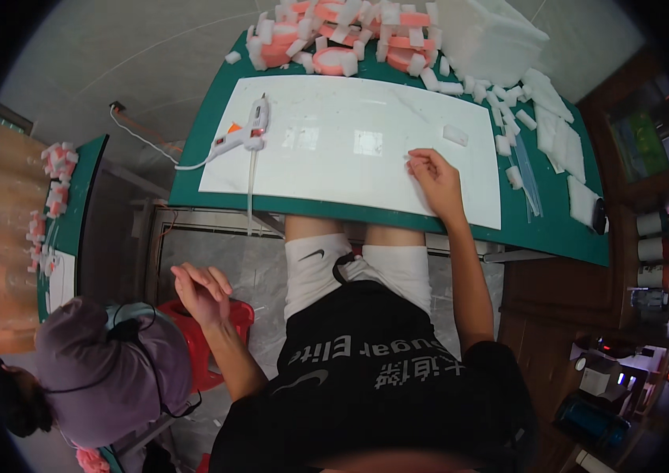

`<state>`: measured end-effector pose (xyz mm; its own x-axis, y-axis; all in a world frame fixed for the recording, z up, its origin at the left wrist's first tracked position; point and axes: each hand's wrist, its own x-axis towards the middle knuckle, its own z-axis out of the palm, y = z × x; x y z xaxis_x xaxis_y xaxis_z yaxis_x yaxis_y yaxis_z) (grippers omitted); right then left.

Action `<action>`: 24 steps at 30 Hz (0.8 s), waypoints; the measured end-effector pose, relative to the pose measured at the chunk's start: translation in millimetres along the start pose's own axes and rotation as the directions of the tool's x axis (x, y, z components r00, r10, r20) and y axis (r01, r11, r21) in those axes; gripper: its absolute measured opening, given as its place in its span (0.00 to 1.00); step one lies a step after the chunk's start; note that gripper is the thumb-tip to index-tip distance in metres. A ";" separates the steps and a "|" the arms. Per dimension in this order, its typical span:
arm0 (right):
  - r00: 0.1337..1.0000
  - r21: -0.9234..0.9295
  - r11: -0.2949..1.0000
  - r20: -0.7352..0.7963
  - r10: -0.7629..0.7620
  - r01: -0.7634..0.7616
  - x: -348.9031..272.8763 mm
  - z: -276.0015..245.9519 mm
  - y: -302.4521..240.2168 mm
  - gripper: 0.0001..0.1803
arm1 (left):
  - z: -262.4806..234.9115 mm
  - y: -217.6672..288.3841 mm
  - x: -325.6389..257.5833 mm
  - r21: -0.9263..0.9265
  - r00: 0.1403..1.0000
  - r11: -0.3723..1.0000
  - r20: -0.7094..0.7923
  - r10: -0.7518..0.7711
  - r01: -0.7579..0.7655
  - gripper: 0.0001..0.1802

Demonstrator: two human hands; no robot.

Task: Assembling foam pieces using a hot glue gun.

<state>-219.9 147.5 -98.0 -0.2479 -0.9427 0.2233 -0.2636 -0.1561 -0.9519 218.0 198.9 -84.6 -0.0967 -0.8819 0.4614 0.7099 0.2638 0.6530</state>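
Note:
My right hand (pixel 439 183) is over the right part of a white board (pixel 327 169). Its thumb and fingers are drawn together at the tips, and whatever may be between them is too small to name. Just beyond it lies a white foam block (pixel 454 135). Off the table's front edge, to the left of my lap, my left hand (pixel 203 295) is raised with loosely bent fingers apart and nothing visible in it. A white glue gun (pixel 258 124) rests on the board's left part, nozzle pointing away. A long glue stick (pixel 252 185) extends from its back past the table edge.
Pink rings with white foam blocks (pixel 334 60) are piled at the back of the green table (pixel 220 102). Loose foam pieces (pixel 500 102), foam sheets (pixel 559 142) and clear glue sticks (pixel 525 177) lie right. Another person (pixel 113 370) sits lower left near a red stool (pixel 240 319).

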 end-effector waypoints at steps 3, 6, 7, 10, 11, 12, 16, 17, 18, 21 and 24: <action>0.999 -0.010 0.999 -0.016 -0.035 0.035 2.6 -1.1 8.6 0.11 | 26.7 3.5 -16.9 0.253 0.932 0.967 -0.350 0.088 0.003 0.13; 0.999 -0.011 0.999 -0.003 -0.049 0.049 3.9 -0.5 8.1 0.11 | 14.8 6.5 -40.8 0.272 0.941 0.962 -0.330 0.081 0.012 0.08; 0.999 -0.012 0.999 -0.005 -0.052 0.052 5.7 -1.2 11.1 0.12 | 6.8 4.6 -47.7 0.278 0.948 0.961 -0.304 0.090 -0.002 0.07; 0.997 0.001 0.997 0.005 -0.074 0.074 7.6 -1.4 15.7 0.12 | -8.7 4.2 -68.9 0.219 0.975 0.976 -0.211 0.064 -0.016 0.08; 0.996 -0.012 0.996 0.002 -0.087 0.087 8.6 -1.9 15.8 0.12 | -10.3 4.1 -73.8 0.171 0.984 0.985 -0.166 0.057 -0.028 0.10; 0.995 -0.013 0.995 -0.005 -0.096 0.096 8.7 -1.9 16.3 0.12 | -10.1 4.7 -80.0 0.169 0.984 0.985 -0.166 0.057 -0.028 0.10; 0.990 -0.074 0.988 0.001 -0.139 0.138 8.7 -1.6 15.2 0.13 | -1.5 8.0 -94.6 0.174 0.971 0.985 -0.229 0.062 -0.022 0.09; 0.990 -0.076 0.987 -0.005 -0.143 0.142 7.1 -1.0 13.6 0.13 | 0.4 9.4 -98.6 0.212 0.954 0.977 -0.290 0.080 -0.017 0.09; 0.991 -0.088 0.987 -0.002 -0.137 0.136 5.8 -0.9 12.2 0.13 | 1.0 10.0 -102.2 0.208 0.956 0.978 -0.283 0.079 -0.019 0.09; 0.992 -0.073 0.989 -0.010 -0.130 0.129 6.2 0.8 9.5 0.12 | -3.6 11.3 -112.0 0.203 0.953 0.979 -0.290 0.090 -0.031 0.07; 0.992 -0.120 0.984 0.002 -0.129 0.128 5.5 2.3 6.7 0.12 | -3.1 12.9 -117.8 0.206 0.955 0.978 -0.282 0.090 -0.031 0.05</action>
<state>-220.8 140.6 -103.6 -0.2097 -0.9154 0.3436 -0.4030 -0.2393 -0.8833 240.8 305.0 -132.4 0.1686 -0.9288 0.3299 0.5537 0.3662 0.7479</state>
